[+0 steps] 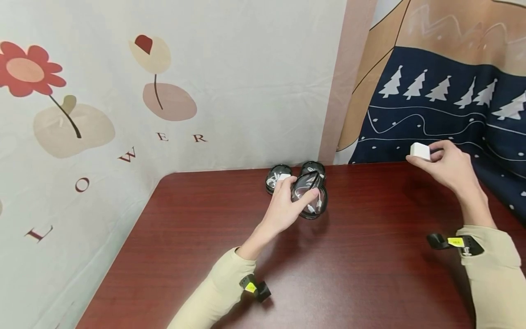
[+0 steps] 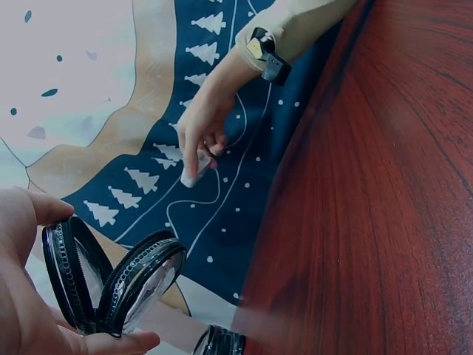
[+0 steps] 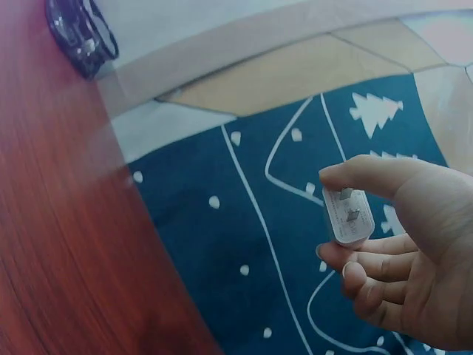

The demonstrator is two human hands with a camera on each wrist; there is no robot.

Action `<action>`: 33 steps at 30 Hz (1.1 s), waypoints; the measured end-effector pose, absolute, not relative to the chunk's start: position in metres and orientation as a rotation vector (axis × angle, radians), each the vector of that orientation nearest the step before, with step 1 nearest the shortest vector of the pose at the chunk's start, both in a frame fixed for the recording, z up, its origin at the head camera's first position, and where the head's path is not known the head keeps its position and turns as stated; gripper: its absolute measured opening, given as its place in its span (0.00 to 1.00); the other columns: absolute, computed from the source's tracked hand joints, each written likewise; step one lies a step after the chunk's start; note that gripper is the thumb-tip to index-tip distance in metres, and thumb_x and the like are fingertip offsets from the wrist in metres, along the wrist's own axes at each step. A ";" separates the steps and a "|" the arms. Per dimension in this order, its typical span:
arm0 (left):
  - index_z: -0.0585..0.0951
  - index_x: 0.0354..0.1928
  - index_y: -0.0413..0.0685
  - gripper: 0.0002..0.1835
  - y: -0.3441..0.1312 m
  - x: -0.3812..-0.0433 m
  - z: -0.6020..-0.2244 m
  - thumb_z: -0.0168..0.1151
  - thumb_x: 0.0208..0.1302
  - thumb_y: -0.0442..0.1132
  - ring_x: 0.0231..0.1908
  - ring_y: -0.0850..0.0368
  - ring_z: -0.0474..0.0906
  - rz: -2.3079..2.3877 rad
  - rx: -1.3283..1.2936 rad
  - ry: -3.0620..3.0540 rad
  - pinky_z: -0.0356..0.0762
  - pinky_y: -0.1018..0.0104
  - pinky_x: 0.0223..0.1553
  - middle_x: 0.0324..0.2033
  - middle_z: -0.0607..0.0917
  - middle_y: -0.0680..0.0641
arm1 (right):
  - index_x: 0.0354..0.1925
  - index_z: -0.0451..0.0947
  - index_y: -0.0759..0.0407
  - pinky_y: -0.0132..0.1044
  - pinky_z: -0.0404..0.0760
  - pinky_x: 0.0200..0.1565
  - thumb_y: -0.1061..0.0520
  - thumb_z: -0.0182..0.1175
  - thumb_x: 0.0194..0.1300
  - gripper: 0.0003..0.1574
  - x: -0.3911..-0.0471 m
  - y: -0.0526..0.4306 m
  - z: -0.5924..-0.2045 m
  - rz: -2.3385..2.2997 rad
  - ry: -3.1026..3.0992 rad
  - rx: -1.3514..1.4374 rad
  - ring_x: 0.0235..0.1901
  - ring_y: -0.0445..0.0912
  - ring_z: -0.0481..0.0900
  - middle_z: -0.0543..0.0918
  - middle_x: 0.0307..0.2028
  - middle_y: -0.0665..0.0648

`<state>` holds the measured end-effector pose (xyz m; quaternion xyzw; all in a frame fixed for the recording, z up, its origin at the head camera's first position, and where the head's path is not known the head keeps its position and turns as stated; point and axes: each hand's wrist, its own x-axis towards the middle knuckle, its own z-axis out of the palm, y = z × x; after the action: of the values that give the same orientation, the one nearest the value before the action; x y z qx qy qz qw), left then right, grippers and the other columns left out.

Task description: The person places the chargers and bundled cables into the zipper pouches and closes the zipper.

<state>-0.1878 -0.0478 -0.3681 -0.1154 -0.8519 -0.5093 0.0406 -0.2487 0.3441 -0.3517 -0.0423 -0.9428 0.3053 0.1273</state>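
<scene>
My left hand [image 1: 281, 211] grips a round clear zip case [image 1: 309, 195] with black edging, above the back of the table. In the left wrist view the case [image 2: 144, 277] stands unzipped, its two halves spread in a V between thumb and fingers. A white cable shows through its clear side in the head view. Over the table's far right, my right hand [image 1: 454, 169] pinches a small white charger plug [image 1: 420, 151] between thumb and fingertips. Metal prongs on the plug [image 3: 349, 216] face the right wrist camera.
Behind the left hand, two more round black-edged cases lie at the table's back edge: a left case [image 1: 276, 176] with white contents and a right case [image 1: 314, 167]. The dark red wooden table [image 1: 185, 228] meets a printed white curtain [image 1: 255, 91] and a navy tree-patterned cloth [image 1: 431, 114].
</scene>
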 end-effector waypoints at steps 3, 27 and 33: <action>0.70 0.66 0.32 0.40 -0.048 -0.188 -0.368 0.65 0.64 0.57 0.63 0.44 0.69 -1.560 -0.355 -2.605 0.66 0.50 0.65 0.61 0.70 0.35 | 0.63 0.63 0.74 0.43 0.70 0.37 0.34 0.61 0.66 0.50 -0.247 0.338 -0.348 0.895 -2.729 -0.090 0.45 0.66 0.74 0.76 0.49 0.80; 0.70 0.66 0.33 0.40 -0.053 -0.190 -0.364 0.64 0.63 0.57 0.64 0.44 0.68 -1.558 -0.316 -2.580 0.65 0.51 0.66 0.62 0.70 0.35 | 0.59 0.68 0.67 0.24 0.67 0.32 0.38 0.72 0.59 0.45 -0.228 0.287 -0.327 0.910 -2.664 0.130 0.29 0.36 0.73 0.84 0.40 0.68; 0.71 0.66 0.33 0.39 -0.054 -0.191 -0.363 0.64 0.64 0.57 0.64 0.44 0.68 -1.545 -0.316 -2.574 0.65 0.51 0.66 0.61 0.71 0.35 | 0.59 0.68 0.66 0.26 0.68 0.32 0.38 0.72 0.59 0.44 -0.224 0.274 -0.326 0.906 -2.686 0.178 0.34 0.50 0.75 0.84 0.39 0.65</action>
<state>-0.1908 -0.0538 -0.3630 -0.1045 -0.8511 -0.5108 0.0613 -0.2239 0.2740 -0.3264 0.0620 -0.9350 0.3153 0.1502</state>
